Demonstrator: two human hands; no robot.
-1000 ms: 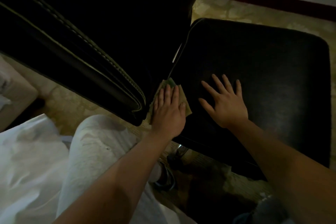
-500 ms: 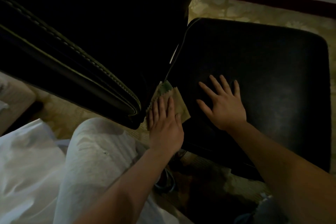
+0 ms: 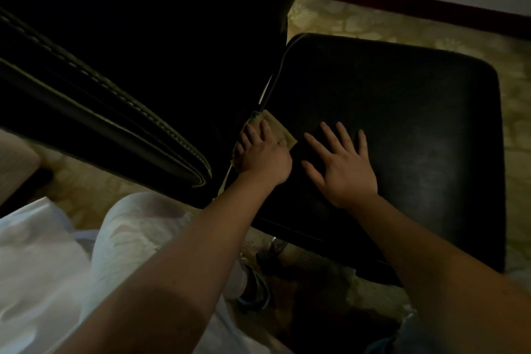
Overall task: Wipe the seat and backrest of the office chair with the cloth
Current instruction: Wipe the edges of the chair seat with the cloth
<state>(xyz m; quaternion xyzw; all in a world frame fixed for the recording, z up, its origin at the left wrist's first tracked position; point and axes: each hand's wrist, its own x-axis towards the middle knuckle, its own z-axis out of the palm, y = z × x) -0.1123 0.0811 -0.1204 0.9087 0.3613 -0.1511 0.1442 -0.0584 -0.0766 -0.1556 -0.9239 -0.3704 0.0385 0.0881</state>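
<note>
The black leather seat (image 3: 416, 112) of the office chair fills the right of the view. Its dark backrest (image 3: 129, 46), with pale stitching along the edge, rises at the left. My left hand (image 3: 263, 155) lies flat on a small tan cloth (image 3: 280, 131), pressing it on the seat's rear edge where the seat meets the backrest. Most of the cloth is hidden under the hand. My right hand (image 3: 340, 168) rests flat on the seat just right of the cloth, fingers spread.
My knee in light grey trousers (image 3: 138, 227) is below the backrest. A shoe (image 3: 254, 287) stands on the patterned carpet (image 3: 359, 23) under the seat. A dark red skirting board (image 3: 416, 8) and a pale wall run along the top right.
My left hand slid the cloth back toward me along the seat's rear edge, then pushed it forward again, deeper into the gap by the backrest. My right hand stayed flat on the seat.
</note>
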